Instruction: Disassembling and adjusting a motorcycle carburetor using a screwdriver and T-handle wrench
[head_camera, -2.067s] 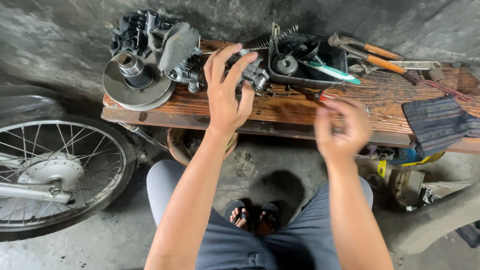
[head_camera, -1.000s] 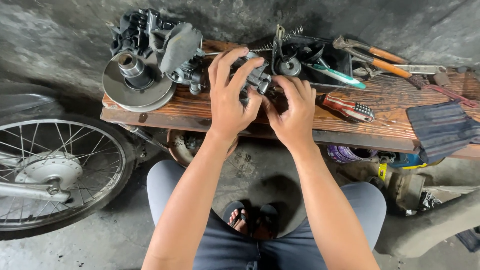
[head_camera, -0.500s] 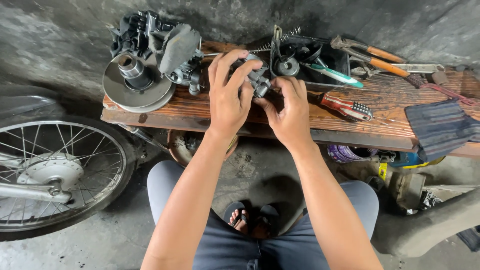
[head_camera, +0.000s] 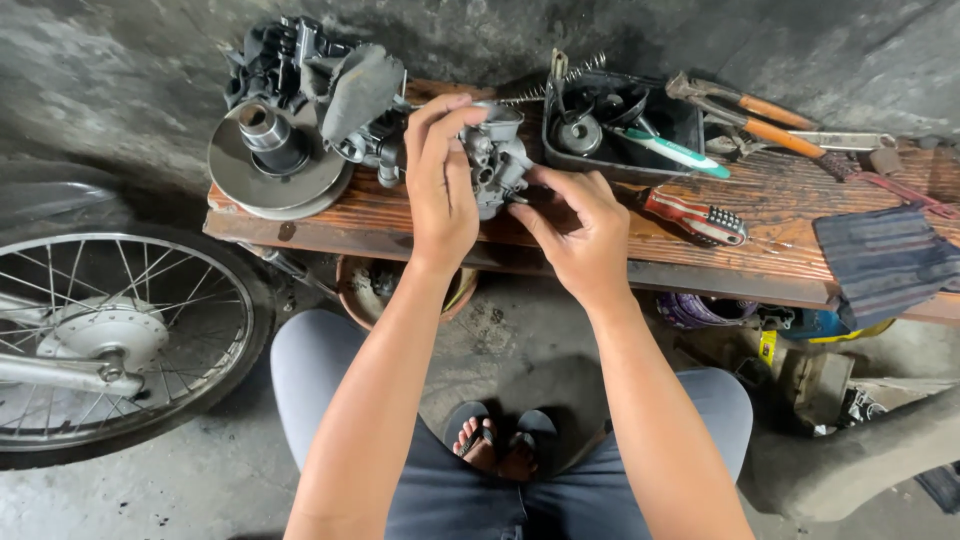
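Wheel (head_camera: 105, 335): spoked, at the near left, on the floor beside the table.
Table (head_camera: 400, 215): wooden plank, crossing the far side from left to right.
Engine part (head_camera: 290, 130): disc-shaped metal assembly at the table's left end.
Tray (head_camera: 615, 120): dark, holding small parts, right of centre.
Cloth (head_camera: 880, 260): dark, at the right end.
Pliers (head_camera: 750, 110): orange-handled, far right.
Screwdriver (head_camera: 695, 215): red-handled, right of the hands.
Left hand (head_camera: 440, 195): fingers grasping the carburetor from the left.
Right hand (head_camera: 580, 225): fingertips pinching the carburetor's right side.
Carburetor (head_camera: 495, 160): grey metal, held above the table's middle, between both hands.

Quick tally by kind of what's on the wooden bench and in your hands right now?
Carburetor, held in left hand and right hand: 1
Engine assembly: 1
Black tray: 1
Orange-handled pliers: 2
Red-handled screwdriver: 1
Dark cloth: 1
Total: 7
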